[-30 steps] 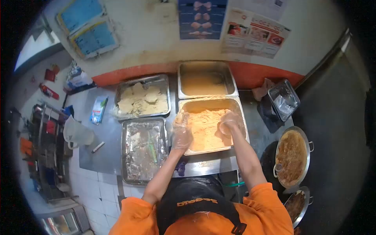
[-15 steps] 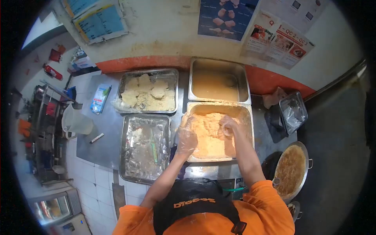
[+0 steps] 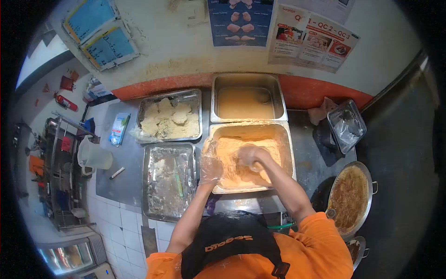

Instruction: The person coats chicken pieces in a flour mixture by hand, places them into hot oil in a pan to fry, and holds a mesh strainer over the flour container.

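Orange-tinted flour [image 3: 267, 144] fills a deep metal pan [image 3: 291, 162] in front of me. My left hand [image 3: 211, 163], in a clear plastic glove, holds the pan's left rim. Over the flour, in the middle of the pan, is my right hand [image 3: 251, 156]; motion smears its fingers, and whether they grip anything is hidden. Directly behind stands a second deep metal pan [image 3: 282, 100] with cloudy tan liquid [image 3: 246, 103].
Left of the pans are a tray [image 3: 200, 116] of pale floury pieces, a flour-dusted tray [image 3: 193, 172] with a green-handled tool [image 3: 178, 181], a marker [image 3: 117, 173] and a pitcher [image 3: 97, 153]. On the right are a plastic-lined container [image 3: 347, 125] and a wide pan [image 3: 367, 200] of brown bubbling liquid.
My right hand has shifted left and slightly down across the flour and is blurred. My left hand stays at the pan's left rim. The whole view has shifted slightly.
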A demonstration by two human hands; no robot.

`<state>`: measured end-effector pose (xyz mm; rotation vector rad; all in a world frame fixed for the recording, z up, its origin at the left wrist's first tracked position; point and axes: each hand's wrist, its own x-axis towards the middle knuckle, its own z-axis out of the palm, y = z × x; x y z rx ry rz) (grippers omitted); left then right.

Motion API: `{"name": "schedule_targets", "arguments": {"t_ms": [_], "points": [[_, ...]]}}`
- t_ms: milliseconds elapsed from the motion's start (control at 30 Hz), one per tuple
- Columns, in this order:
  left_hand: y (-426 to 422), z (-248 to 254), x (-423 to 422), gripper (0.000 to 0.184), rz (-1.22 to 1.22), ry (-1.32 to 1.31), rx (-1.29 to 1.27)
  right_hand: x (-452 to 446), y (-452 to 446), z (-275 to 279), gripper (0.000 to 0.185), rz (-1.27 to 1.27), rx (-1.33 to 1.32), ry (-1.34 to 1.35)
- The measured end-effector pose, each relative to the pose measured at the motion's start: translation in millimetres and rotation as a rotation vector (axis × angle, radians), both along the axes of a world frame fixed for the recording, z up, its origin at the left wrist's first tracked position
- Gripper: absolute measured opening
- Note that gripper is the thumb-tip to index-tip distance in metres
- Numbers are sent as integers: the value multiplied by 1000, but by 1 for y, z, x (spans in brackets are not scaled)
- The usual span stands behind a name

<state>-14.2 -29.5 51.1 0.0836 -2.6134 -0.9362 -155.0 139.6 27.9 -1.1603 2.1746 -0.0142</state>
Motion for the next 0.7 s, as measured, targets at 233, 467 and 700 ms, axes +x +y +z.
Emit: {"name": "schedule_targets", "arguments": {"t_ms": [233,467,700], "points": [[4,7,9,62,22,23,-208,8,73,88,20,-805,-809,394],[4,18,4,65,125,-37,263,-77,78,-4,27,-1183,-610,415],[0,-2,-4,20,219,89,173,-32,22,73,18,-1058,-418,495]]}}
